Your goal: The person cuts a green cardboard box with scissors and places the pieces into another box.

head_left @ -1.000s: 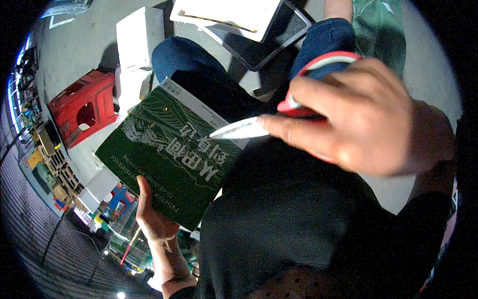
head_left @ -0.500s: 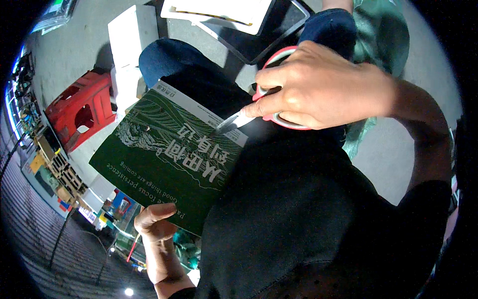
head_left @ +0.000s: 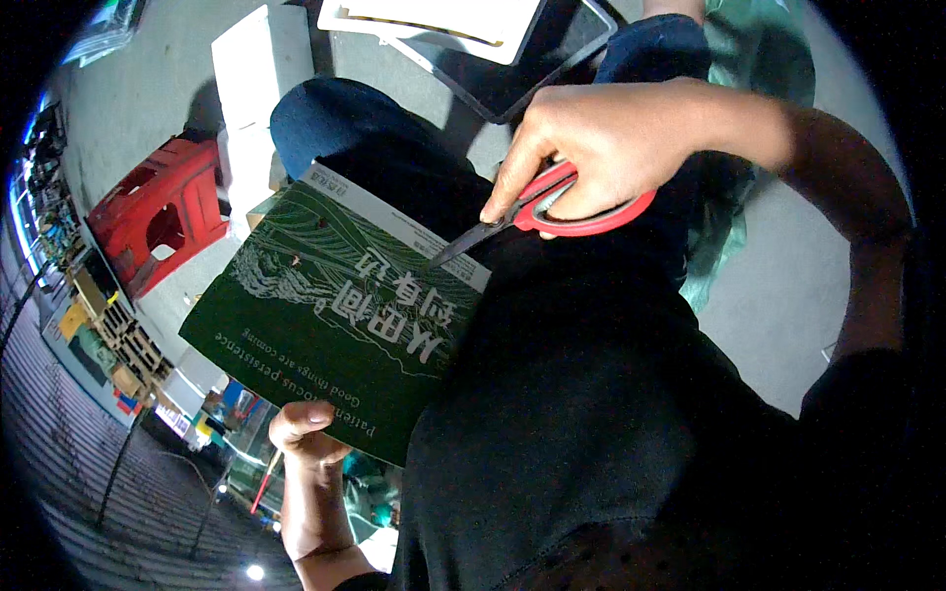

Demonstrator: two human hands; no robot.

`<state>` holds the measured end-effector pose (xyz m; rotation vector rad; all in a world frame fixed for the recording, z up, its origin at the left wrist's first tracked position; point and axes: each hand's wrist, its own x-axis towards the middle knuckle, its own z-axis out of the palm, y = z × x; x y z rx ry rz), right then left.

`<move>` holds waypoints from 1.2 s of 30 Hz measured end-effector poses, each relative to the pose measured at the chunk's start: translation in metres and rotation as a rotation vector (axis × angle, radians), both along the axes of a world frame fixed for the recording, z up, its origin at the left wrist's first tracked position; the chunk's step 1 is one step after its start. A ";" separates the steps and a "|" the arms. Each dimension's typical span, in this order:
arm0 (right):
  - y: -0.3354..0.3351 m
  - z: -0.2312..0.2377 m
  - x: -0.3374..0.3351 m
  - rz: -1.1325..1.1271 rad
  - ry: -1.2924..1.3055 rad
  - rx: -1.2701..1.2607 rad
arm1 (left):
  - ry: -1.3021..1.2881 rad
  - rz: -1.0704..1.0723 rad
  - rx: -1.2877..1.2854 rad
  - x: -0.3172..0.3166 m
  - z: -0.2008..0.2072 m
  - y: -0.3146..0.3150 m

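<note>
A flat green packet (head_left: 286, 315) with white line drawings, pale lettering and a white band along its upper right edge lies tilted across my lap. My left hand (head_left: 307, 429) grips its lower edge, thumb on the printed face and the other fingers hidden behind. Above and to the right, my right hand (head_left: 606, 148) holds red-handled scissors (head_left: 537, 202) with fingers in the loops and the index finger along the pivot. Their blades look closed, and the tip reaches the packet near the white band. Whether it pierces the surface, I cannot tell.
My dark-trousered knees (head_left: 340, 123) frame the packet. A red plastic stool (head_left: 158, 217) and a white box (head_left: 261, 69) stand at the left. Beyond the knees lie a white tray (head_left: 434, 25) and a black tray (head_left: 493, 98). Green plastic sheeting (head_left: 759, 59) hangs at the right.
My right hand has turned and shifted slightly, so the scissors' handles sit lower and their blades lie differently. The blade tip remains near the white band. The packet has barely moved.
</note>
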<state>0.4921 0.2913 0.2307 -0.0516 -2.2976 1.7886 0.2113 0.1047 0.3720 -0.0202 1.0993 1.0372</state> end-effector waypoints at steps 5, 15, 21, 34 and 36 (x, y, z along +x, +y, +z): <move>-0.011 -0.005 -0.003 -0.065 0.179 0.271 | 0.021 -0.014 0.043 -0.001 0.001 -0.007; 0.000 0.052 -0.010 -0.071 -0.058 0.988 | 0.054 -0.025 -0.094 -0.001 -0.001 -0.004; 0.015 0.030 -0.037 0.232 -0.647 -0.541 | 0.383 -0.280 0.395 -0.008 -0.002 -0.013; 0.000 0.065 -0.018 -0.062 0.326 1.470 | 0.298 -0.221 0.178 -0.008 0.001 -0.014; 0.002 0.070 -0.010 -0.126 0.241 1.397 | 0.325 -0.097 0.088 0.009 0.005 -0.002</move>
